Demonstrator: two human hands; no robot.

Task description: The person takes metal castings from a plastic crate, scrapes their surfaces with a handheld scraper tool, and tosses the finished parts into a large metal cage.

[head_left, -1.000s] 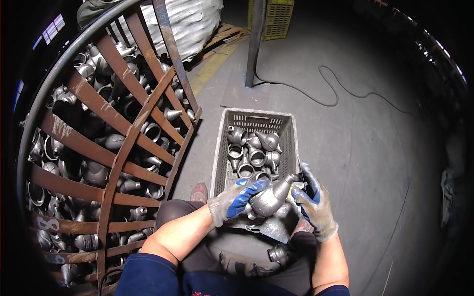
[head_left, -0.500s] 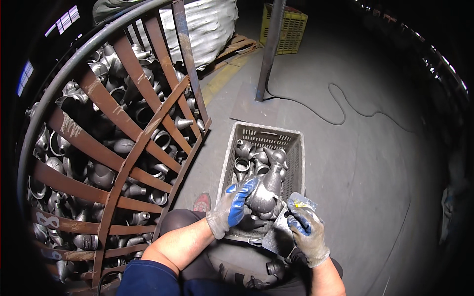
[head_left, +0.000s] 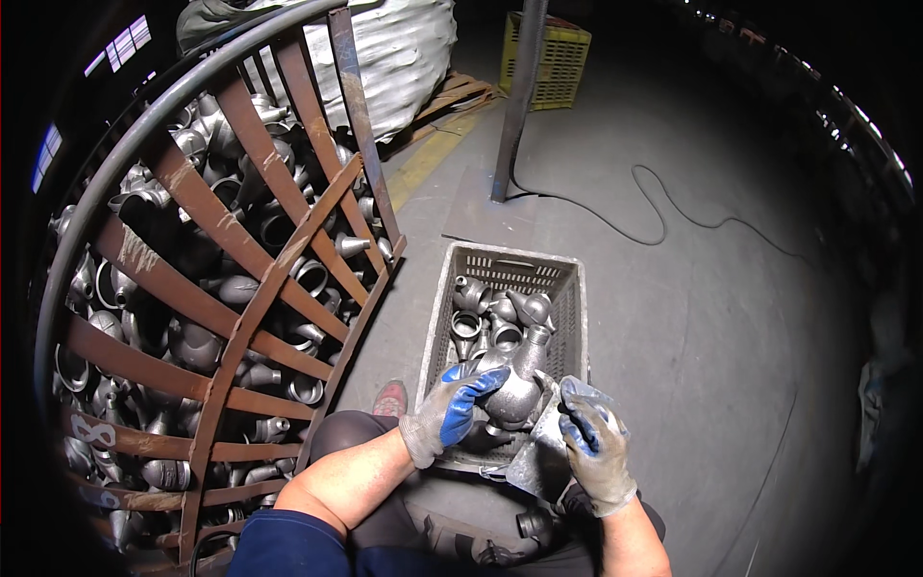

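Note:
My left hand [head_left: 452, 409], in a grey glove with a blue palm, grips the side of a rounded grey metal casting [head_left: 515, 396] with a narrow neck. The casting is held over the near end of a grey plastic crate [head_left: 436, 332]. Just to its right, my right hand [head_left: 598, 444], gloved too, is closed with its fingers curled. A flat grey metal plate [head_left: 540, 452] lies against this hand, between it and the casting. What the right fingers hold is mostly hidden. More grey castings [head_left: 471, 293] lie in the crate beyond my hands.
On the left stands a large rusty barred bin [head_left: 252, 332] full of similar castings. A metal post [head_left: 519, 106] on a floor plate stands beyond the crate, with a black cable [head_left: 601, 226] trailing right. Farther back are a yellow crate [head_left: 561, 67] and a white sack [head_left: 399, 67].
The casting has turned slightly in my left hand, its neck now more upright. My left fingers have shifted a little to the right over it. The right hand stays nearly in place.

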